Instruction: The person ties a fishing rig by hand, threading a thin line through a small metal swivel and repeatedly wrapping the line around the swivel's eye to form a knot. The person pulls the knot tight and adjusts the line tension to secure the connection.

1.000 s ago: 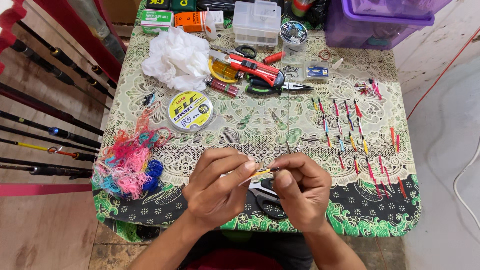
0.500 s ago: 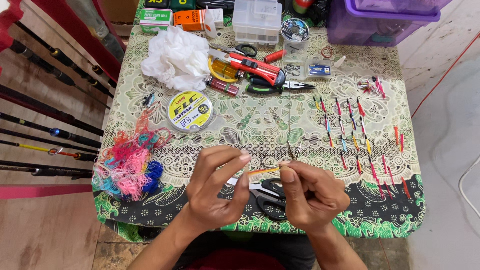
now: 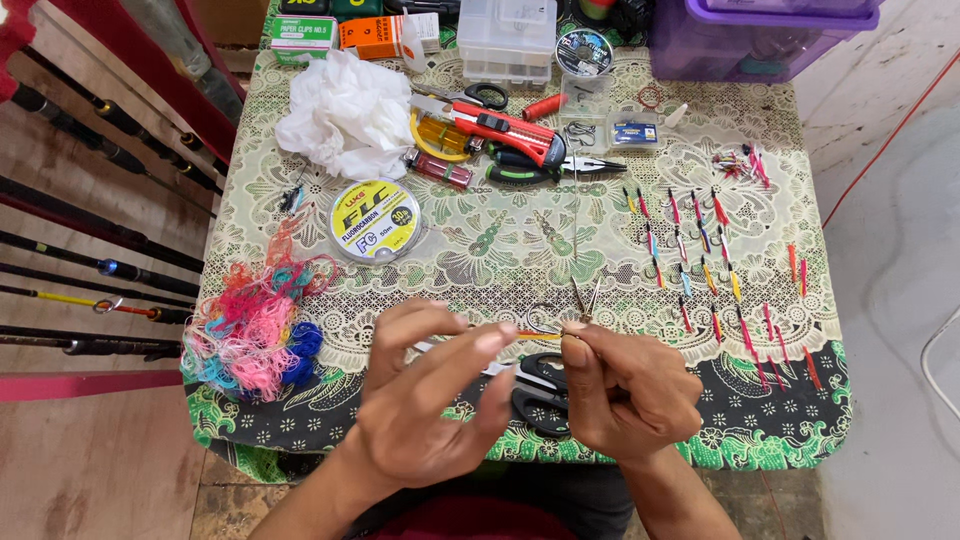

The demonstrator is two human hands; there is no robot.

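Left hand [image 3: 425, 395]: fingers spread, thumb and forefinger tips pinched the hook's orange-wrapped shank.
Right hand [image 3: 625, 385]: closed, gripped one fishing hook [image 3: 545, 322] above the table edge.
Scissors [image 3: 540, 390]: one black pair, under both hands.
Line spool [image 3: 373, 220]: one, yellow-labelled.

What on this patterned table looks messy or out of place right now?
Only the tangled heap of pink, blue and yellow thread scraps at the table's left edge looks messy, beside the crumpled white plastic bag. The small coloured fishing hooks lie in tidy rows. Both hands pinch one hook.
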